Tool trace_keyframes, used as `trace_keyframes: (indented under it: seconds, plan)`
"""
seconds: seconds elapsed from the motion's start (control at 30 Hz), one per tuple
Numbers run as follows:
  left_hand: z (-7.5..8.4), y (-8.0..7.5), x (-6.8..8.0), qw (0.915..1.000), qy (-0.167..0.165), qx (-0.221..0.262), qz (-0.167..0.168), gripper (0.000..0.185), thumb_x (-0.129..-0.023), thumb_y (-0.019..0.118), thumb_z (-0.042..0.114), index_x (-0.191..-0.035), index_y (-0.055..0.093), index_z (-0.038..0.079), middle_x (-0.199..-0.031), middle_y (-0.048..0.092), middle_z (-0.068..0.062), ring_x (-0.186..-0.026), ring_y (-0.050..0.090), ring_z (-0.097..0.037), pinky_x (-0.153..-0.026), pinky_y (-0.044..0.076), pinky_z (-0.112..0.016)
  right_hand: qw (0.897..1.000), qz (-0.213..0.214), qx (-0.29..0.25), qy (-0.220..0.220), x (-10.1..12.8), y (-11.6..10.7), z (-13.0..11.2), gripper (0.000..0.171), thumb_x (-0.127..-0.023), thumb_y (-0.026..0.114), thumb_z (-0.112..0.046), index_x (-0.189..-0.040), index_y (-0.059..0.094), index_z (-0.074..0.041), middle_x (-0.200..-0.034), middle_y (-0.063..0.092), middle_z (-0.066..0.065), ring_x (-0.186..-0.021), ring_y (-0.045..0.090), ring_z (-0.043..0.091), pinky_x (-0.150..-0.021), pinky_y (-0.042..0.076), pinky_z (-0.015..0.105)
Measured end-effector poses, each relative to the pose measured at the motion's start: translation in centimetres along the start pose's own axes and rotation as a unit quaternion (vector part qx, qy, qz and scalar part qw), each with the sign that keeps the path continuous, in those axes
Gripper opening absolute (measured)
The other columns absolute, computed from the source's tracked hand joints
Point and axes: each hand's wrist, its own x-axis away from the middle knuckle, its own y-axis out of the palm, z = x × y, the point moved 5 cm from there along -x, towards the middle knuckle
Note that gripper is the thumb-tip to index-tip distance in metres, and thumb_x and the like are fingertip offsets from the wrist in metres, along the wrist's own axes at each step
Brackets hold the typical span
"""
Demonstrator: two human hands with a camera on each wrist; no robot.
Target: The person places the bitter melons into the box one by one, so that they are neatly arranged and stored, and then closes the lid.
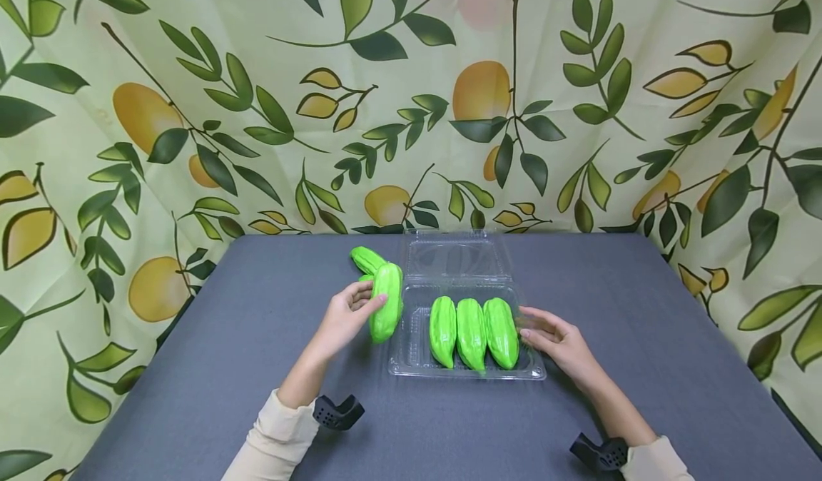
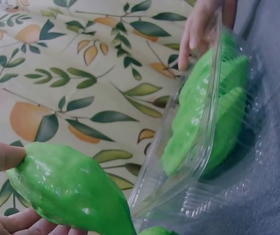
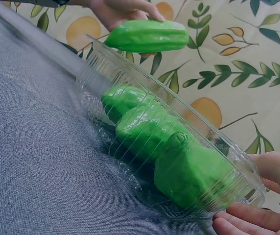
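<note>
My left hand [image 1: 349,317] holds a bright green ridged star fruit [image 1: 387,302] between thumb and fingers, raised beside the left edge of a clear plastic clamshell box [image 1: 411,363]. In the left wrist view the held star fruit [image 2: 71,186] tapers to a point at its lower right. Three more star fruits [image 1: 472,335] lie side by side in the box's right part. My right hand [image 1: 565,345] grips the box's right side, thumb and fingers about its rim, as the right wrist view also shows the hand [image 3: 272,196] there.
The box's clear lid [image 1: 456,256] stands open toward the back. Behind my left hand, more green star fruit [image 1: 367,258] lies on the grey table [image 1: 270,274], partly hidden by the held one. A leaf-and-fruit patterned cloth [image 1: 411,110] hangs behind the table.
</note>
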Motion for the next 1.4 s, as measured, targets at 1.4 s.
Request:
trace_keyframes:
  seconds: [1.4]
  plan:
    - [0.0, 4.2, -0.1, 0.9973, -0.013, 0.055, -0.046, 0.051, -0.093, 0.06, 0.012, -0.137, 0.042, -0.007, -0.125, 0.054, -0.028, -0.107, 0.064, -0.03, -0.082, 0.059, -0.03, 1.0, 0.001, 0.001, 0.003, 0.0, 0.0, -0.1, 0.052, -0.095, 0.06, -0.017, -0.139, 0.043, 0.005, -0.129, 0.054, 0.037, -0.097, 0.061, -0.013, -0.081, 0.055, 0.014]
